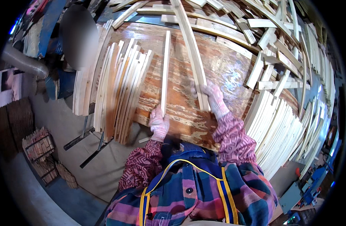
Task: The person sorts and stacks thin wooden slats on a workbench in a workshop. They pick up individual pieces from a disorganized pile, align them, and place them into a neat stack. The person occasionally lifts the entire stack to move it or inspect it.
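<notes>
Holding narrow wooden strip (165,71) in left hand (158,121), wider board (191,56) in right hand (213,97), we should steady both against counter (179,86).

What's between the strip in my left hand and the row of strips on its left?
The head view shows only bare tabletop between the strip and the row.

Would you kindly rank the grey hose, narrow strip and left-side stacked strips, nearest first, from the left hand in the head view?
1. Narrow strip: in the left hand.
2. Left-side stacked strips: just left.
3. Grey hose: far upper left.
</notes>
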Tool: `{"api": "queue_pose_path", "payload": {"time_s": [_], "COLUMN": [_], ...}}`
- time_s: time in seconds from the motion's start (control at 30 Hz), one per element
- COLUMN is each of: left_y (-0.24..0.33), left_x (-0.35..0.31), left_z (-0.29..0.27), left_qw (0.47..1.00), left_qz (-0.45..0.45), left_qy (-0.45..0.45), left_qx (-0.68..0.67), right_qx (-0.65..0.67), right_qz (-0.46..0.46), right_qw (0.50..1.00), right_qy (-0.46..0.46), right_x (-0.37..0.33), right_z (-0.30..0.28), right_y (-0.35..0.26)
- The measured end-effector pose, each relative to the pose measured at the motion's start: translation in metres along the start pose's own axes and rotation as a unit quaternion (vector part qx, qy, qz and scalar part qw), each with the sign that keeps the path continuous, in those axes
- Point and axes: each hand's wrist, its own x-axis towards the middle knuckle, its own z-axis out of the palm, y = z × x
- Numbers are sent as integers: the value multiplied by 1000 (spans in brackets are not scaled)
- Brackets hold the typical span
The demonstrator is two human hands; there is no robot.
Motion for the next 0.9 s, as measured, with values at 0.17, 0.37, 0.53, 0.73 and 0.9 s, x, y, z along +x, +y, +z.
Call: {"api": "queue_pose_path", "payload": {"time_s": [0.17,0.37,0.53,0.73,0.9], "left_y": [-31,-7,-66,-26,80], "left_x": [37,46,-1,19,52], "left_z": [15,-11,-61,-83,-20], "left_qw": [967,823,993,974,967], "left_qz": [-40,-210,-45,-61,-120], "left_qy": [-58,-122,55,89,-159], "left_qx": [-243,-514,91,197,-159], "right_qx": [87,8,-148,51,-489], "right_qz": [115,141,142,238,184], "right_qw": [989,988,976,970,813], "right_qy": [18,65,78,13,-257], "right_x": [-91,-104,-99,-110,-77], "right_z": [5,9,15,17,84], "right_y": [-12,60,55,74,-5]}}
